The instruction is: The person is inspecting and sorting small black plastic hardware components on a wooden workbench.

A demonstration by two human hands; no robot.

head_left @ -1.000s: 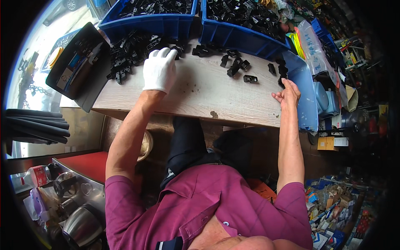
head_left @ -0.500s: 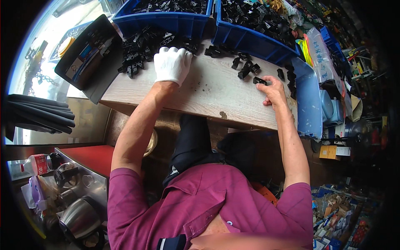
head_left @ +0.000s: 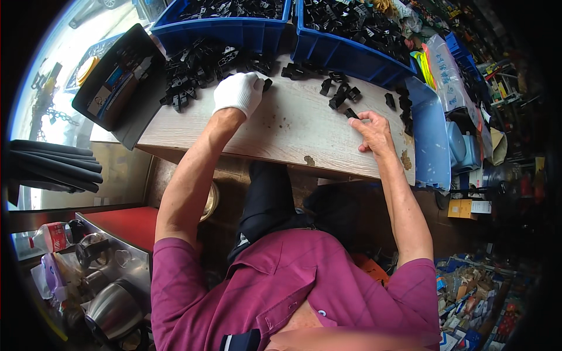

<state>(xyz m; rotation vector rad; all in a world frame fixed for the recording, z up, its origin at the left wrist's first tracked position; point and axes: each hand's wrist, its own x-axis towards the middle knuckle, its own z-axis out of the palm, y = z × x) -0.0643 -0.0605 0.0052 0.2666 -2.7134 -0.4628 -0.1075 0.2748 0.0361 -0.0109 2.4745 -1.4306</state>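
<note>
My left hand (head_left: 239, 92), in a white glove, rests on the wooden tabletop (head_left: 293, 131) with its fingers on a small black plastic part (head_left: 266, 83) at the edge of a heap of black parts (head_left: 199, 67). My bare right hand (head_left: 370, 130) lies further right, its fingertips pinching a small black clip (head_left: 351, 113) against the wood. Several loose black clips (head_left: 339, 95) lie just beyond it.
Two blue bins full of black parts stand at the back, one on the left (head_left: 225, 26), one on the right (head_left: 345, 35). A black tray (head_left: 120, 88) leans at the table's left end. A pale blue lid (head_left: 430, 140) lies at the right end. Kettles (head_left: 108, 298) stand lower left.
My right hand has moved left from the table's right edge to the loose clips and taken one. The gloved left hand has stayed on the heap's edge.
</note>
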